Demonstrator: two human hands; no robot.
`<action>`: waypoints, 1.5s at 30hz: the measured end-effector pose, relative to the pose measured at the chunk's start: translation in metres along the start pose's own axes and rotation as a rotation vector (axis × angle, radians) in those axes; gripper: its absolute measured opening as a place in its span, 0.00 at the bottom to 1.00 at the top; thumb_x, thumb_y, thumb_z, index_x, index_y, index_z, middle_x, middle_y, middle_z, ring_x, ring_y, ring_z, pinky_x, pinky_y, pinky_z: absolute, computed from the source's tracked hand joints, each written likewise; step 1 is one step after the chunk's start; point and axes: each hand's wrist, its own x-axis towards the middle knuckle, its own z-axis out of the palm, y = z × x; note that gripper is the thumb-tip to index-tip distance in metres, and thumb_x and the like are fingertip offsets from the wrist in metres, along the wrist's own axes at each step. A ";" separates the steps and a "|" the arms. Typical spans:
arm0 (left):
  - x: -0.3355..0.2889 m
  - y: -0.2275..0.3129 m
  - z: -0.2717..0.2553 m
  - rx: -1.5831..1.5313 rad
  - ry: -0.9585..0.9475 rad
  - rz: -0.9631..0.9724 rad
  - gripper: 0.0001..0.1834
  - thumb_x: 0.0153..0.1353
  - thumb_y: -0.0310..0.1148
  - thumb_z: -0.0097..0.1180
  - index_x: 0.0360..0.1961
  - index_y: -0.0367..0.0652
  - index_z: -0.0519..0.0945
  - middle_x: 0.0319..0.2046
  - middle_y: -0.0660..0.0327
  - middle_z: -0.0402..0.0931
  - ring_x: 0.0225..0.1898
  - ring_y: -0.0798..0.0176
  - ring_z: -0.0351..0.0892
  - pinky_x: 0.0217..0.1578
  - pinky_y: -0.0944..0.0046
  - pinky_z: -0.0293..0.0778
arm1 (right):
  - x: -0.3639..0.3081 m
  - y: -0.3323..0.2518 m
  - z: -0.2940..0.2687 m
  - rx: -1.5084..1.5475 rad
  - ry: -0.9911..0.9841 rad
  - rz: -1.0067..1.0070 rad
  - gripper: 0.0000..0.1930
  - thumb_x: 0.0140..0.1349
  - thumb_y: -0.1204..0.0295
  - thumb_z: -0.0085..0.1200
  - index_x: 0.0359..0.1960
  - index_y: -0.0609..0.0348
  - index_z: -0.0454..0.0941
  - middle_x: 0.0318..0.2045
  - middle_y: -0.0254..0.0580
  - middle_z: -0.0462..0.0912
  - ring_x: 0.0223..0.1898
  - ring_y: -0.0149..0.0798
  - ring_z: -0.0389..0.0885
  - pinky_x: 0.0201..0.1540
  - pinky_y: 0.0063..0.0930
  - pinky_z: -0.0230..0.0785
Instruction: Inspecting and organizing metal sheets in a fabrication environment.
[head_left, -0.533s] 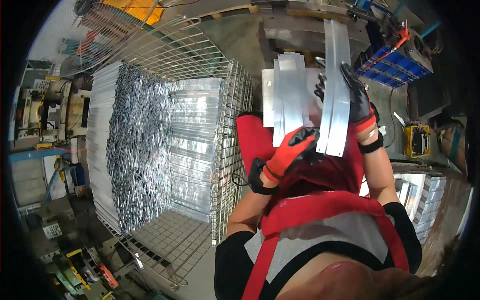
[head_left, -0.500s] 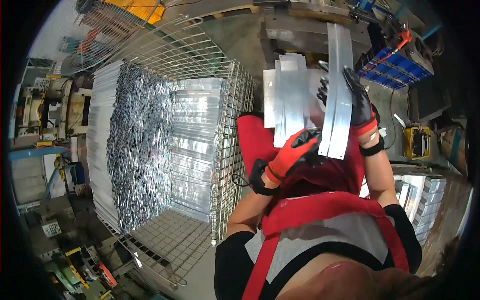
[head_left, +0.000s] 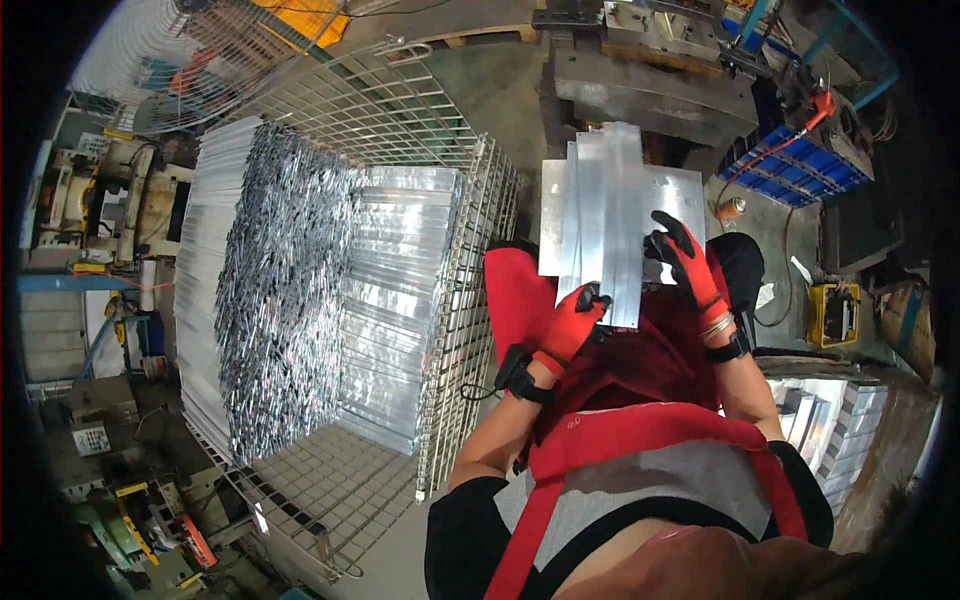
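Observation:
Long silvery metal strips (head_left: 605, 215) lie overlapping in a small pile in front of me, their near ends over my lap. My left hand (head_left: 576, 325), in a red and black glove, has its fingers curled at the near left end of the pile, gripping the edge of a strip. To the right of the strips, my right hand (head_left: 688, 262) is apart from them with its gloved fingers spread and nothing in them. A flat metal sheet or plate (head_left: 682, 190) shows beneath and beside the strips.
A wire mesh cage (head_left: 470, 260) on the left holds dense stacks of metal strips (head_left: 400, 290). Heavy machinery (head_left: 650, 90) stands ahead. On the right are a blue crate (head_left: 800, 165), a yellow box (head_left: 834, 313) and more stacked metal pieces (head_left: 850, 420). A fan (head_left: 170, 60) is far left.
The strip that both hands held up at the right has come down onto the pile at the left. My right hand has let go and opened; my left hand has moved slightly left and down.

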 end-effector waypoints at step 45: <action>0.045 0.001 -0.029 0.551 0.062 -0.325 0.36 0.45 0.62 0.59 0.29 0.31 0.75 0.25 0.48 0.76 0.30 0.53 0.77 0.33 0.57 0.70 | -0.042 0.090 0.017 -0.925 0.159 0.358 0.52 0.49 0.47 0.60 0.67 0.58 0.41 0.49 0.58 0.74 0.50 0.50 0.75 0.48 0.37 0.68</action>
